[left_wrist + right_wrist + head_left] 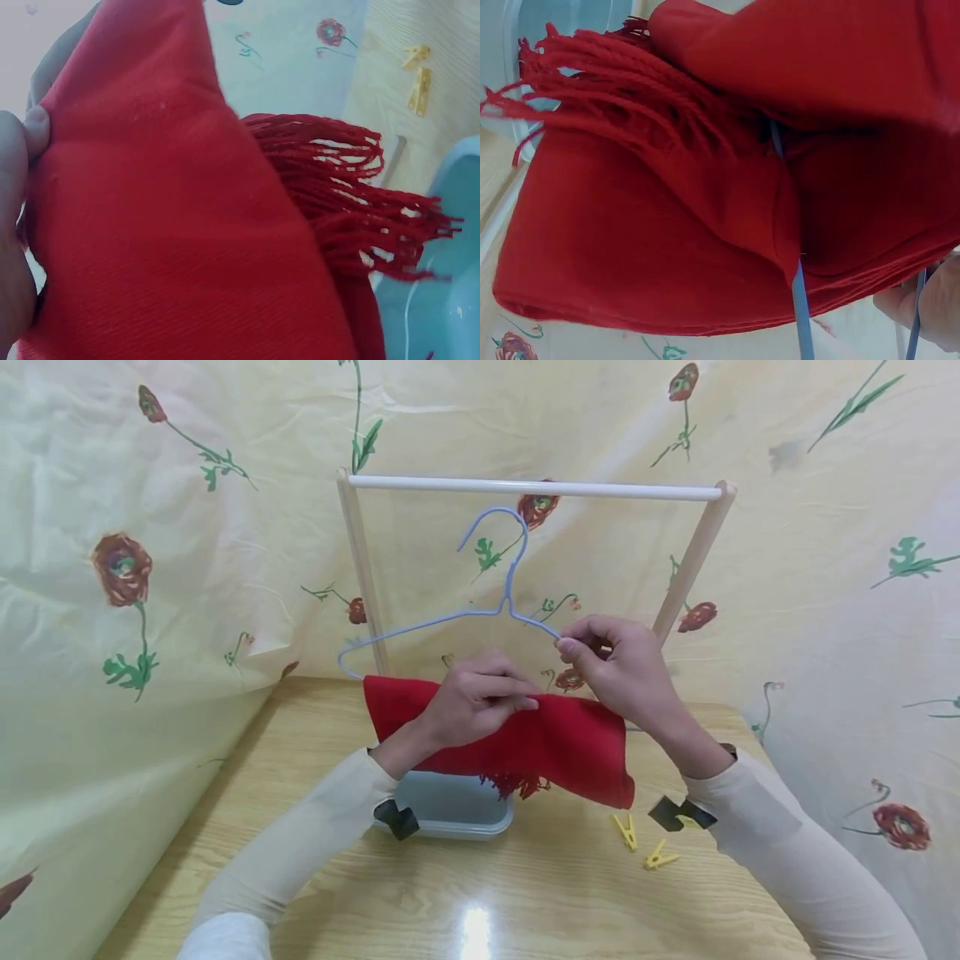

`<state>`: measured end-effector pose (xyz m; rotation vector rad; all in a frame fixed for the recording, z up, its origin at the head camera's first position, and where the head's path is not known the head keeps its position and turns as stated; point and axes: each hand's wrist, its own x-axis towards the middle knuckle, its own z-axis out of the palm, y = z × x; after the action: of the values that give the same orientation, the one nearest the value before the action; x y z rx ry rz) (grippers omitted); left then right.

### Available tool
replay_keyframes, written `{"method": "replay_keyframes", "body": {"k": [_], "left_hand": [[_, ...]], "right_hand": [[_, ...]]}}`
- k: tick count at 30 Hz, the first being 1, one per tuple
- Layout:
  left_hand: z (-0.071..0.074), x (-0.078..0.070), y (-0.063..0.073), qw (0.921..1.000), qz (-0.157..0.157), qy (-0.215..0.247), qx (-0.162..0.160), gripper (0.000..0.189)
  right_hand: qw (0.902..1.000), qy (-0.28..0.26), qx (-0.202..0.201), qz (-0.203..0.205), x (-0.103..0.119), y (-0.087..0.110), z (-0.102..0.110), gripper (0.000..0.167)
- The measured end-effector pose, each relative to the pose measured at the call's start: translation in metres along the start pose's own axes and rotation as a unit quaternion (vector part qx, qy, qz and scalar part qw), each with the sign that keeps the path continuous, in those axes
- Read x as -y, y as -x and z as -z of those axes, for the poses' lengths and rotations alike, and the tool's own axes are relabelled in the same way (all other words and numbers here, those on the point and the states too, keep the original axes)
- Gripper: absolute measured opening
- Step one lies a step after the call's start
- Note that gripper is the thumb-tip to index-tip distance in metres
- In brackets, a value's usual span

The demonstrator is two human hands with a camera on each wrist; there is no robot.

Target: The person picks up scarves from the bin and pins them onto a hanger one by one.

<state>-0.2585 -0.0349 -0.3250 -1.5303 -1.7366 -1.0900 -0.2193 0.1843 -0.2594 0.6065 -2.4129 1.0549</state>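
A red fringed scarf [570,743] hangs folded over the lower bar of a blue wire hanger [420,626]. My left hand [480,697] pinches the scarf's top edge near its middle. With thumb and fingers, my right hand [622,664] grips the hanger's right shoulder, holding it up in front of the rack. In the left wrist view the thumb [36,131] lies on the cloth, and dark red tassels [330,172] dangle beyond its edge. The right wrist view shows the hanger's wire [801,307] passing between the scarf's layers.
Behind the hanger stands a rack with a white rod [600,489] and wooden posts [693,556]. A pale blue tub [457,828] sits on the wooden table [390,902] below the scarf. Two yellow clothespins [627,832] lie right of it. Flowered cloth [247,527] surrounds the table.
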Motion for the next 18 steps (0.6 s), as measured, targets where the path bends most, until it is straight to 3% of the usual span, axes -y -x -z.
{"method": "replay_keyframes", "body": {"k": [5,11,14,18], "left_hand": [[-0.002,-0.002,0.004,0.9985,-0.018,-0.003,0.052,0.022],[-0.001,-0.003,0.005,0.9942,-0.019,-0.054,0.091,0.024],[-0.001,-0.003,0.004,0.9931,-0.008,-0.065,0.098,0.025],[-0.001,-0.004,0.002,0.9926,0.04,-0.064,0.095,0.029]], "right_hand": [[0.9998,-0.004,-0.019,0.011,0.001,0.0,0.003,0.011],[0.9985,-0.031,-0.031,0.033,0.011,0.0,0.008,0.009],[0.9983,-0.036,-0.032,0.032,0.016,0.0,0.01,0.009],[0.9984,-0.039,-0.029,0.03,0.019,0.0,0.009,0.009]]}}
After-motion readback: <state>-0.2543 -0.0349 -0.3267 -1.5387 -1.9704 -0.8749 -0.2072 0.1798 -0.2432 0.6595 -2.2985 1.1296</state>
